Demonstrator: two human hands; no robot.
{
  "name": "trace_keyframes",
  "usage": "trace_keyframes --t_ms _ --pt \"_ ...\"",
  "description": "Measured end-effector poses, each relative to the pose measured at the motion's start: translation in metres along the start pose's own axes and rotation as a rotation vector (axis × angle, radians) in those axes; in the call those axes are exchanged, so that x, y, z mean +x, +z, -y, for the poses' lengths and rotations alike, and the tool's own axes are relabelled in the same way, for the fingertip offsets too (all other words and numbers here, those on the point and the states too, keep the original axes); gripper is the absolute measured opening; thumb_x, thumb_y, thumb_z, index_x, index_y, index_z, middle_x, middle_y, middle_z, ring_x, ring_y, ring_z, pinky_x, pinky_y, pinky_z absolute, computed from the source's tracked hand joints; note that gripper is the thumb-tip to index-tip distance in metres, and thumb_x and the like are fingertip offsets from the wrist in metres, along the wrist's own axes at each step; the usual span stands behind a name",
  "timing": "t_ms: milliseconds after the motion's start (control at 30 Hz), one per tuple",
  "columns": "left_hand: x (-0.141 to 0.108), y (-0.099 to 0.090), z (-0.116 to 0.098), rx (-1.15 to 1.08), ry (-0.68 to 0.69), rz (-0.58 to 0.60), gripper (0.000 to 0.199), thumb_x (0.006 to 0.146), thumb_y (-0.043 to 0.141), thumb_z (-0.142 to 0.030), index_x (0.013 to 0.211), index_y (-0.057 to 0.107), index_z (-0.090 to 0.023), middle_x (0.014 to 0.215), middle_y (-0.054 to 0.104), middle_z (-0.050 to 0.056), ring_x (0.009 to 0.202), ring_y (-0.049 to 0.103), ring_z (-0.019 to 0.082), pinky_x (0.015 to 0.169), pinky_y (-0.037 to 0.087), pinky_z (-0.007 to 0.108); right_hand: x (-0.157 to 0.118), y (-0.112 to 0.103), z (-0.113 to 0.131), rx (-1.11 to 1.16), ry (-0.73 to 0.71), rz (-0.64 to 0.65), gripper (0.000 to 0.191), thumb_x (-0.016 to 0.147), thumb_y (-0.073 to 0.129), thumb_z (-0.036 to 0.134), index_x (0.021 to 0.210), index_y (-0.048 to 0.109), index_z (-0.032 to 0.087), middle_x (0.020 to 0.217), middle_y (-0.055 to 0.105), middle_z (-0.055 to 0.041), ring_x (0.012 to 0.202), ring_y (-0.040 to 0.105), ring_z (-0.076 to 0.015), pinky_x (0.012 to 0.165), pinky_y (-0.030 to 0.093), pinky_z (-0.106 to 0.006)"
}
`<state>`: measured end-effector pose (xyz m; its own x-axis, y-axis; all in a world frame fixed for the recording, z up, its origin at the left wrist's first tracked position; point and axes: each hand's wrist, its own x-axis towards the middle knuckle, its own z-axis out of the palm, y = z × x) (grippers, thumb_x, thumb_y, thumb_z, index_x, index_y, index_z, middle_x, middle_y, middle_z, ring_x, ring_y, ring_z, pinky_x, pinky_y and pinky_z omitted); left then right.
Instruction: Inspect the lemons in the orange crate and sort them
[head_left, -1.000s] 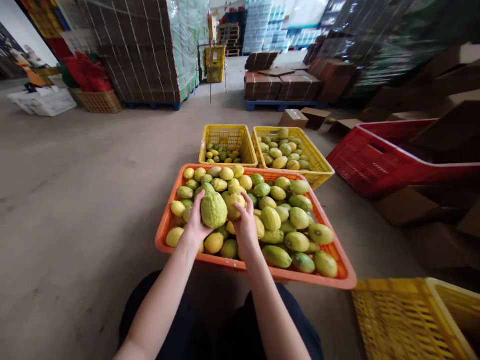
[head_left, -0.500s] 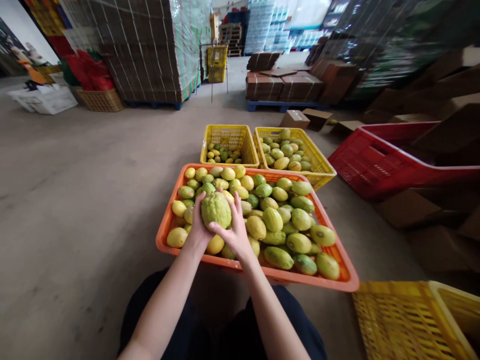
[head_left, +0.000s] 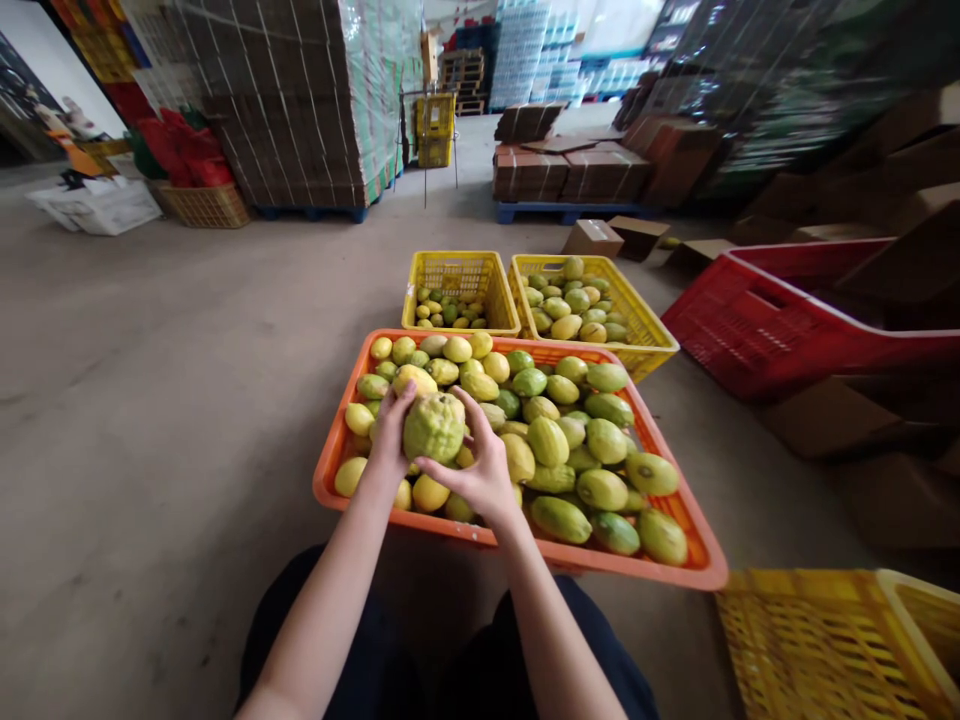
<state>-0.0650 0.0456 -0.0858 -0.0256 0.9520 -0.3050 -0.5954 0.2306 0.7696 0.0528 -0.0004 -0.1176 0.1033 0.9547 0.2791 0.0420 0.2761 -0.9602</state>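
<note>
A bumpy yellow-green fruit, much like a citron, is held between my two hands above a wide orange crate. My left hand is closed against its left side. My right hand curves around the right side, with the thumb under the fruit and the fingers near its top. Just behind my left fingertips shows a smooth yellow fruit; whether those fingers touch it, I cannot tell. Many smooth green and yellow oval fruits fill the crate below.
Beyond the orange crate stand two yellow crates with fruit, one left and one right. A red crate and cardboard boxes are at the right. Another yellow crate is at lower right. Wrapped pallet stacks rise behind.
The bumpy fruit has turned a little between my hands. My right fingers have spread slightly away from it. A yellow fruit now shows behind my left fingertips.
</note>
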Motion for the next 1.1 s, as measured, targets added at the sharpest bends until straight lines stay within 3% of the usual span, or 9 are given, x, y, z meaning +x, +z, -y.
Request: trace_keyframes --t_ms 133,233,400,500,733,1100 --pt "0.008 -0.003 0.001 0.063 0.162 -0.062 0.045 0.074 0.091 -0.051 0.101 0.067 -0.024 0.097 0.077 0.004 0.114 0.075 0.032 0.089 0.062 0.036 0.004 0.004 -0.005 0.260 0.156 0.005 0.085 0.054 0.101 0.041 0.128 0.064 0.024 0.128 0.077 -0.0105 0.120 0.074 -0.0353 0.100 0.065 -0.050" --pt "0.017 -0.009 -0.002 0.050 0.279 -0.057 0.059 0.068 0.092 -0.064 0.104 0.067 -0.023 0.106 0.077 0.007 0.117 0.073 0.032 0.094 0.061 0.038 0.009 0.004 -0.009 0.305 0.167 -0.079 0.086 0.051 0.103 0.038 0.125 0.060 0.027 0.116 0.079 -0.0069 0.110 0.076 -0.0326 0.097 0.065 -0.049" --pt "0.019 -0.024 -0.012 0.317 0.662 0.019 0.070 0.060 0.101 -0.048 0.113 0.063 -0.025 0.123 0.070 0.006 0.119 0.070 0.024 0.103 0.056 0.034 0.016 -0.010 -0.017 0.037 0.024 -0.413 0.085 0.058 0.098 0.041 0.131 0.056 0.028 0.125 0.074 -0.0092 0.112 0.074 -0.0316 0.099 0.062 -0.051" --pt "0.017 -0.029 -0.009 0.477 0.773 0.124 0.065 0.063 0.101 -0.043 0.113 0.064 -0.026 0.127 0.066 0.006 0.126 0.066 0.025 0.105 0.056 0.037 0.017 -0.016 -0.020 -0.157 -0.078 -0.550 0.074 0.067 0.092 0.040 0.132 0.058 0.028 0.132 0.070 -0.0108 0.121 0.070 -0.0321 0.104 0.059 -0.053" --pt "0.018 -0.022 0.011 0.525 0.727 0.209 0.061 0.069 0.097 -0.043 0.116 0.063 -0.027 0.132 0.064 0.008 0.132 0.062 0.027 0.110 0.056 0.042 0.016 -0.008 -0.024 -0.236 -0.301 -0.557 0.066 0.078 0.086 0.029 0.136 0.056 0.028 0.143 0.068 -0.0125 0.136 0.064 -0.0319 0.112 0.056 -0.053" --pt "0.021 -0.019 0.024 0.512 0.731 0.265 0.060 0.071 0.097 -0.040 0.118 0.061 -0.027 0.133 0.064 0.008 0.135 0.062 0.028 0.117 0.052 0.044 0.016 -0.008 -0.029 -0.250 -0.326 -0.536 0.060 0.079 0.084 0.032 0.133 0.057 0.027 0.144 0.066 -0.0141 0.137 0.064 -0.0343 0.113 0.056 -0.057"
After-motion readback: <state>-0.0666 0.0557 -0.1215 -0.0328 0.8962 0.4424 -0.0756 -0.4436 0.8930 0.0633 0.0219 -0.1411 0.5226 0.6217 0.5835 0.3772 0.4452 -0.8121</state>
